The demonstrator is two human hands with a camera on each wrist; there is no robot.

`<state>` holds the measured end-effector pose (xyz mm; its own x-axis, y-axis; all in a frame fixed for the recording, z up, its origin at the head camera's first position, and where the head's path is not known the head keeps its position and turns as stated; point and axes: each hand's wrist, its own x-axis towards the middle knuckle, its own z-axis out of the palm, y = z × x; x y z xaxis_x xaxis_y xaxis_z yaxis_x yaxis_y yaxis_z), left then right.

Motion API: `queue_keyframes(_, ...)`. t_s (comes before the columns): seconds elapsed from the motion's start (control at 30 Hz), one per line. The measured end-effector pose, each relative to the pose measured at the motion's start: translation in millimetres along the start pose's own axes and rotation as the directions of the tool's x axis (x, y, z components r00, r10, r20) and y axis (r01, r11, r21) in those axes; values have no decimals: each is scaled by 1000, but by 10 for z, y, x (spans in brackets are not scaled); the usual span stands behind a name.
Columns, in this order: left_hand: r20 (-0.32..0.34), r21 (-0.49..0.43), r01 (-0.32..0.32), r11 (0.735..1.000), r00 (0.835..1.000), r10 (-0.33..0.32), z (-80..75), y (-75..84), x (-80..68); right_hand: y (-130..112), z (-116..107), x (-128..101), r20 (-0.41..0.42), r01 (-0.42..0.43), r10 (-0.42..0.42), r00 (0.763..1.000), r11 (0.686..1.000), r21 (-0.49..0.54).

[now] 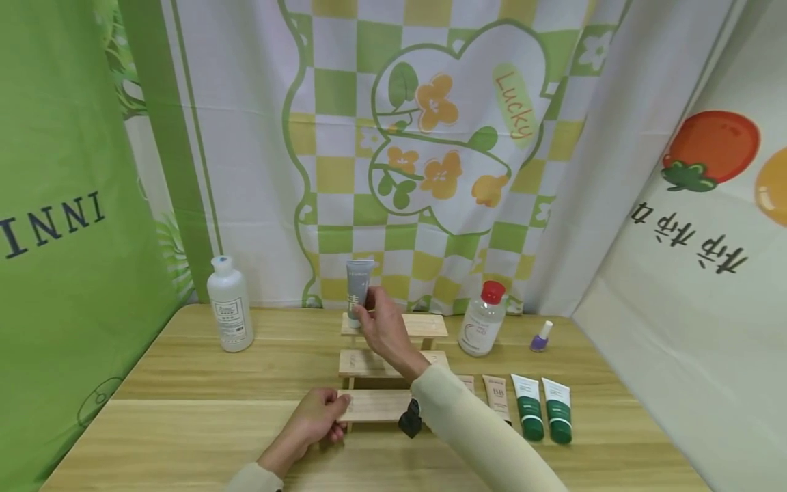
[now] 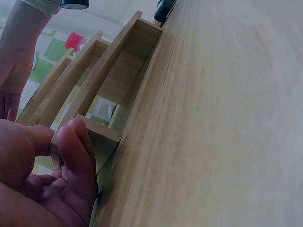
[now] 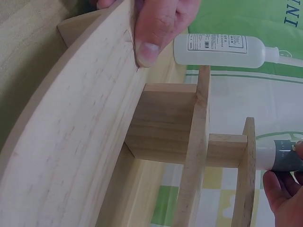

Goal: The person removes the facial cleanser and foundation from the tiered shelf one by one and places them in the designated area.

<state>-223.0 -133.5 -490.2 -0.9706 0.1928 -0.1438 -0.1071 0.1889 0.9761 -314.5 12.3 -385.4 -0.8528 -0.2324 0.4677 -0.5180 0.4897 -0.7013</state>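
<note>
A three-step wooden display rack (image 1: 375, 406) stands on the table. My left hand (image 1: 316, 417) pinches the left end of its lowest step, thumb on top and fingers underneath; the left wrist view shows that hand (image 2: 57, 184) at the rack's end board. Over the left part of the top step, my right hand (image 1: 384, 324) holds a grey squeeze tube (image 1: 359, 280) upright, cap down. From the right wrist view, the tube's white cap (image 3: 265, 155) is right at the top step's surface. My right forearm hides part of the lower two steps.
A white bottle (image 1: 230, 311) stands at the back left. Right of the rack are a clear red-capped bottle (image 1: 483, 324) and a purple nail polish bottle (image 1: 540, 338). Tan tubes (image 1: 496, 396) and two green-and-white tubes (image 1: 557, 410) lie at the right, some partly behind my sleeve.
</note>
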Motion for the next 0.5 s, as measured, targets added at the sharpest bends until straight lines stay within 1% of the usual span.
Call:
queue_keyframes(0.23, -7, 12, -4, 1000, 1000, 4, -16, -33, 1, 3, 2, -8, 9, 20, -20, 1000, 1000, 3)
queue_keyframes(0.4, 6, 5, 1, 1000, 1000, -1, -12, -35, 9, 6, -55, -70, -6, 66, -66, 998, 998, 11)
queue_keyframes(0.5, 4, 14, 1, 1000, 1000, -1, -15, -21, 11, 4, -118, -127, -16, 97, -96, 995, 995, 37)
